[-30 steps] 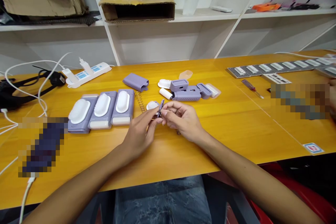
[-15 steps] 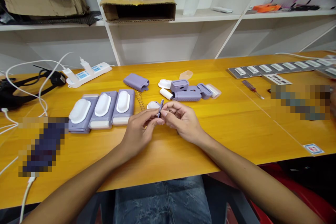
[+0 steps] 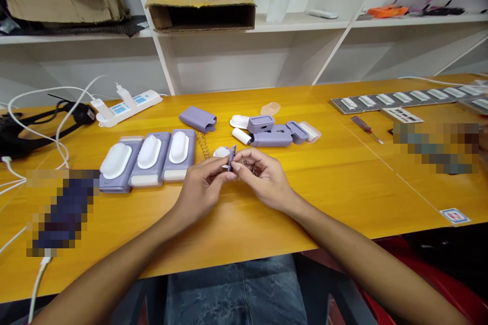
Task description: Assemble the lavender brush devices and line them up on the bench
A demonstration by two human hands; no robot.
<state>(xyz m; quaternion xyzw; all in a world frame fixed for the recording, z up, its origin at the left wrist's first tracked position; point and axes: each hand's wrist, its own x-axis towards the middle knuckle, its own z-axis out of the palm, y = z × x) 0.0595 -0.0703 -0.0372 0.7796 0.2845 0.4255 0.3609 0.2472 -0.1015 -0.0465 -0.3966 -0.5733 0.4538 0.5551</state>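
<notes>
My left hand [image 3: 202,183] pinches a small flat purple plastic piece [image 3: 232,155] between thumb and fingers, held upright above the table. The fingertips of my right hand [image 3: 269,177] meet the piece from the other side, and a thin metal coil spring [image 3: 249,165] shows under its curled fingers. Just behind the piece lies a white bristled brush head [image 3: 221,152], partly covered. A second coil spring [image 3: 203,145] rests on the table, near an open purple shell [image 3: 198,118]. Three purple cases with white brush heads [image 3: 179,148] lie side by side to the left.
Loose purple housings [image 3: 272,136] and a clear cap [image 3: 270,108] lie beyond my hands. A screwdriver [image 3: 366,128] and a metal strip with white parts [image 3: 385,100] are at right. On the left are a power strip [image 3: 129,108] and cables. White shelving [image 3: 236,61] backs the table [image 3: 305,233].
The purple piece has turned slightly and sits a little lower in my fingers. My right hand has rolled slightly, and more of the spring under its fingers now shows.
</notes>
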